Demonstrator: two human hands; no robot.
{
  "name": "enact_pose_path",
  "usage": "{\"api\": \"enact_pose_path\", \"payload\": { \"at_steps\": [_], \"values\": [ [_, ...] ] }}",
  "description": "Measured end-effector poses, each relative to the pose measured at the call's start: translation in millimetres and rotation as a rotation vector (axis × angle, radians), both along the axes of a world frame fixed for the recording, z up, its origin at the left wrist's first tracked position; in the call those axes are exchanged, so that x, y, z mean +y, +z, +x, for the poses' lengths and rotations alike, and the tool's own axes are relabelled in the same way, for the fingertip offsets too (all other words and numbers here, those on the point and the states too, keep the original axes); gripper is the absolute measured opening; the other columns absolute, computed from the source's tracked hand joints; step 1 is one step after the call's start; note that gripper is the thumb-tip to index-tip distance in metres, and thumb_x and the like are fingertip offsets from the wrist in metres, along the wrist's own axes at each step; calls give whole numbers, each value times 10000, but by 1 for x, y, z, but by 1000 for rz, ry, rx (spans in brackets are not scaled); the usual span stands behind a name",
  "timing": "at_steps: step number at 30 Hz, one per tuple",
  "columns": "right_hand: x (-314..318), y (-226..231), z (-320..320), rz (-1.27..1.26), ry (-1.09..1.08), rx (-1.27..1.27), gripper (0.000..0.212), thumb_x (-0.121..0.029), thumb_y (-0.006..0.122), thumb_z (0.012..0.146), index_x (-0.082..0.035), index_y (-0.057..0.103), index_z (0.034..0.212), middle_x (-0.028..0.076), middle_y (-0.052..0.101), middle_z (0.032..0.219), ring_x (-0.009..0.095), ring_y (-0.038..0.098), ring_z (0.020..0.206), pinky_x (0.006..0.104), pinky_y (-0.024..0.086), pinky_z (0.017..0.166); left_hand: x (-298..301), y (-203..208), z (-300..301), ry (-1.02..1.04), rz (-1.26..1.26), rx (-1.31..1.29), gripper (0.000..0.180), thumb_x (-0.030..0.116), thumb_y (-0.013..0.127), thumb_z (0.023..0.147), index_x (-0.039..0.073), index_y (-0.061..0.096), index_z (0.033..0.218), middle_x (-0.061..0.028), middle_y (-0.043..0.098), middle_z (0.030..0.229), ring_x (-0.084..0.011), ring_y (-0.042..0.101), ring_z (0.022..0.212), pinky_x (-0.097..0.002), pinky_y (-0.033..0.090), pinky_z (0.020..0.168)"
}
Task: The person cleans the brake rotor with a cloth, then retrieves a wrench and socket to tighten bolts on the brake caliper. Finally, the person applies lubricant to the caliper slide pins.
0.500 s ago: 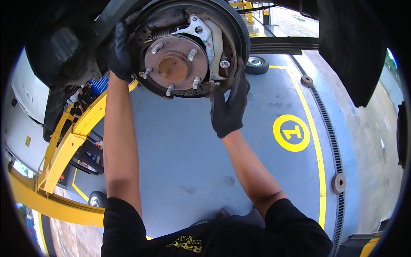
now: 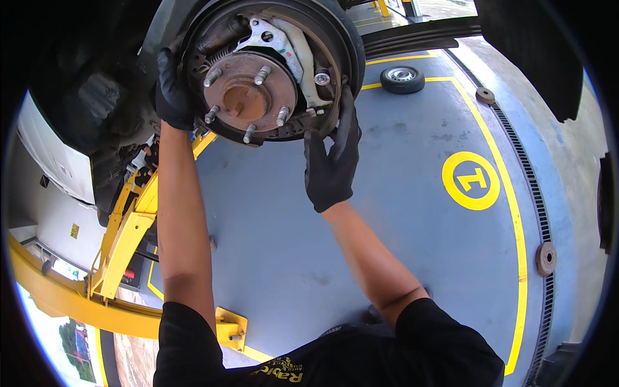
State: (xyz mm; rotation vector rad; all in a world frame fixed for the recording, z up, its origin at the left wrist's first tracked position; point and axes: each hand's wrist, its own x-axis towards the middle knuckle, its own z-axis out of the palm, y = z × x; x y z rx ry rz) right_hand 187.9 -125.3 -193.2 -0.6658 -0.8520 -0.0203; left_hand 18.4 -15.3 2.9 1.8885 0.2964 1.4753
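Observation:
Above me is an opened drum brake assembly, with a rusty round wheel hub point(image 2: 284, 97) carrying several bare studs. A pale metal lever point(image 2: 298, 55) and a silver bracket point(image 2: 263, 35) lie behind the hub, with a coil spring point(image 2: 219, 55) to the left. My left hand point(image 2: 173, 97), in a black glove, is closed around the left edge of the assembly; its fingertips are partly hidden. At the lower right, my gloved right hand point(image 2: 332, 161) grips the curved brake shoe point(image 2: 336, 84), fingers up along its outer side and thumb near its lower end.
A yellow lift arm point(image 2: 122, 251) runs along the left beside a white vehicle body point(image 2: 51, 155). Leaf springs point(image 2: 419, 35) extend right of the brake. On the floor lie a wheel point(image 2: 402, 79) and two rusty round parts, one near point(image 2: 546, 259), one farther point(image 2: 485, 95), by a drain grate point(image 2: 525, 164).
My view has shifted, so the brake assembly sits farther left and higher and the floor has swung round. Both hands stay on the assembly, with the right thumb a little lower off the shoe's end.

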Motion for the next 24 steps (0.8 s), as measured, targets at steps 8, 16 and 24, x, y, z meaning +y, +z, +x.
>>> {"api": "enact_pose_path", "payload": {
  "at_steps": [8,16,24],
  "values": [
    [-2,-17,22,-247,-81,-51,570,-252,613,986,-90,483,1517,177,614,1402,364,581,1196,449,492,1015,-2,-6,6,133,7,-1,565,415,326,1115,7,493,1468,-159,569,1450,-272,548,1325,-412,402,1157],
    [3,3,40,-37,-193,-148,491,-109,584,961,-51,558,1448,164,624,1400,388,594,1175,464,482,1012,14,-2,-12,160,115,68,635,498,296,1106,9,505,1452,-177,567,1441,-282,559,1311,-421,397,1152],
    [16,42,61,82,-264,-211,530,-8,636,850,-82,622,1374,147,658,1327,403,542,1241,500,427,1065,8,-6,1,123,-6,-32,635,466,263,1115,-14,482,1470,-166,548,1456,-275,547,1322,-419,400,1158]
  ]
}}
